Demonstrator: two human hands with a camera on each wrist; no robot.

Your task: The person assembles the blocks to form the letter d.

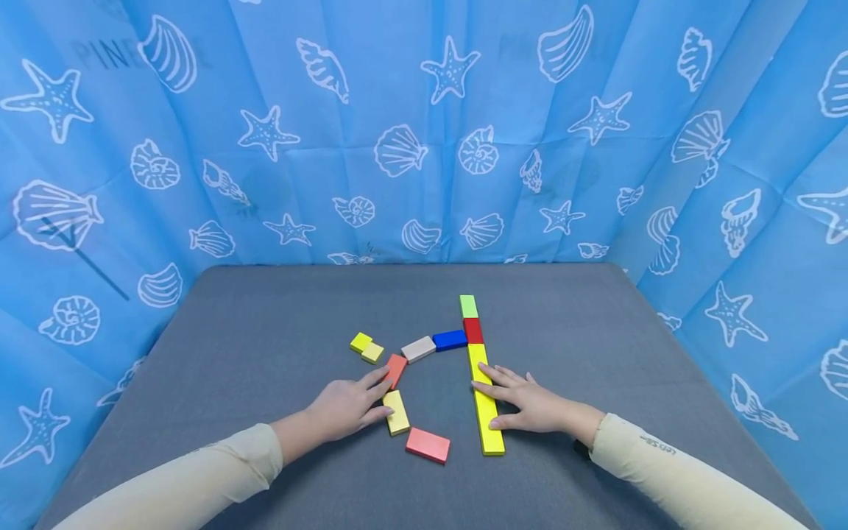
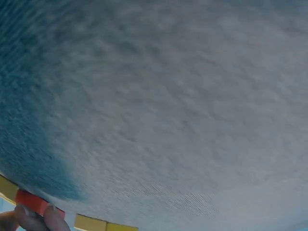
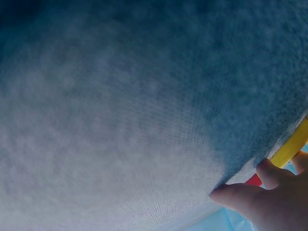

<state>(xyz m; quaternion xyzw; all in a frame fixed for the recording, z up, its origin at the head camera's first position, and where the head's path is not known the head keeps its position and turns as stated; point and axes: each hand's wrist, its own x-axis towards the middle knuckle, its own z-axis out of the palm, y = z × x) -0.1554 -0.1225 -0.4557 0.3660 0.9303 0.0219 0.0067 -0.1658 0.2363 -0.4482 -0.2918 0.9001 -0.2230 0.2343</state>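
A blue curtain (image 1: pixel 318 191) with white shells and starfish stands behind the far edge of the grey table (image 1: pixel 278 309) and along its left and right edges. Left to right, two small yellow blocks (image 1: pixel 361 341) touch each other on the far side of the left hand (image 1: pixel 339 412). Next, an orange-red block (image 1: pixel 397 368) and a pale yellow block (image 1: pixel 398 416) lie around the table's middle, partly covered by that hand; a coral block (image 1: pixel 428 446) lies nearer the near edge. A whitish block (image 1: pixel 419 349) and a blue block (image 1: pixel 450 340) curve toward a red block (image 1: pixel 473 330). Beyond it, a green block (image 1: pixel 467 306) points at the far edge, while a long yellow strip (image 1: pixel 484 408) runs from the red one toward the near edge.

The left arm reaches in from the near left corner, palm down; the right hand (image 1: pixel 539 408) comes from the near right corner, also palm down.

The left grip is spread, fingers touching the orange-red block, thumb on the pale yellow one. The right grip is spread too, fingertips and thumb resting along the yellow strip.
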